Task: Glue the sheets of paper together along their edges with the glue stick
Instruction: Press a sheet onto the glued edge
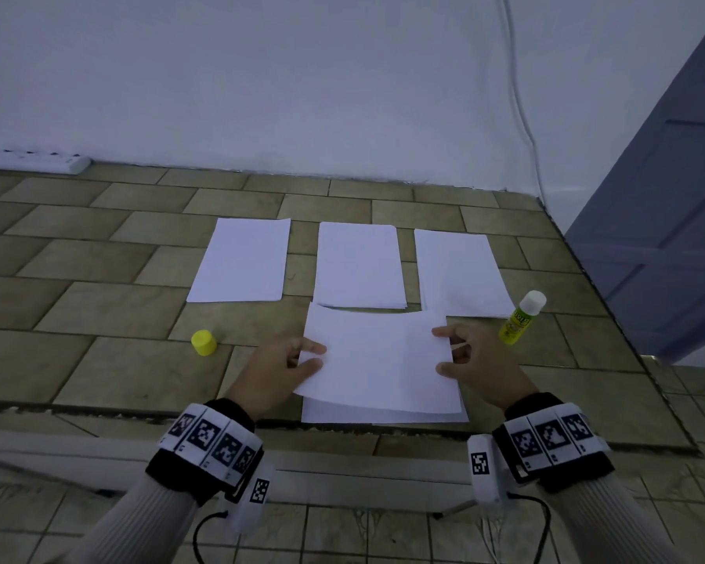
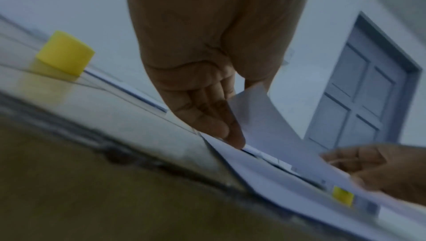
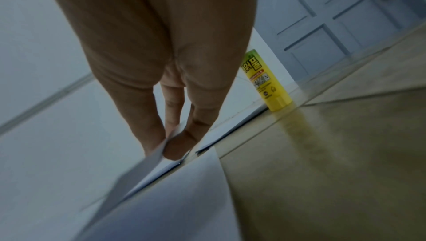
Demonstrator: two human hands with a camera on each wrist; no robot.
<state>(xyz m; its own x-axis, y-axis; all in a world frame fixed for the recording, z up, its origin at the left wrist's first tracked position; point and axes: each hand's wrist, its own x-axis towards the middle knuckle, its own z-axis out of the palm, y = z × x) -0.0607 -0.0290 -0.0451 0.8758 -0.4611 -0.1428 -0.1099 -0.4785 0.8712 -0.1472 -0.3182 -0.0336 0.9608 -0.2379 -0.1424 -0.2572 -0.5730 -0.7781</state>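
Both forearms reach forward from 6 o'clock in the head view, each with a black wrist band carrying square printed markers. The left hand (image 1: 279, 366) pinches the left edge of the top sheet (image 1: 377, 362), thumb and forefinger lying on its upper face, the other fingers under it. The left wrist view shows those fingers (image 2: 214, 117) curled below the paper, with that edge raised clear of the paper beneath. The right hand (image 1: 475, 360) pinches the right edge the same way; the right wrist view shows the edge caught between thumb and fingertips (image 3: 177, 144).

The top sheet is plain white, held landscape, slightly bowed. It sits over the lower sheets (image 1: 383, 417), which lie flat at the near edge of the tiled counter (image 1: 98, 311) and show past its near side. The held sheet's far edge overlaps the near edge of the middle stack.

3 more white stacks lie in a row toward 12 o'clock: the left stack (image 1: 241, 260) at 11, the middle stack (image 1: 359, 264) at 12, the right stack (image 1: 458, 272) at 1, with gaps of tile between them.

The glue stick (image 1: 521, 317) stands uncapped at 2 o'clock from the held sheet, just beside the right stack's near corner, its body yellow-green with a white top. Its yellow cap (image 1: 204, 342) stands on the counter at 9 o'clock, apart from the left hand.
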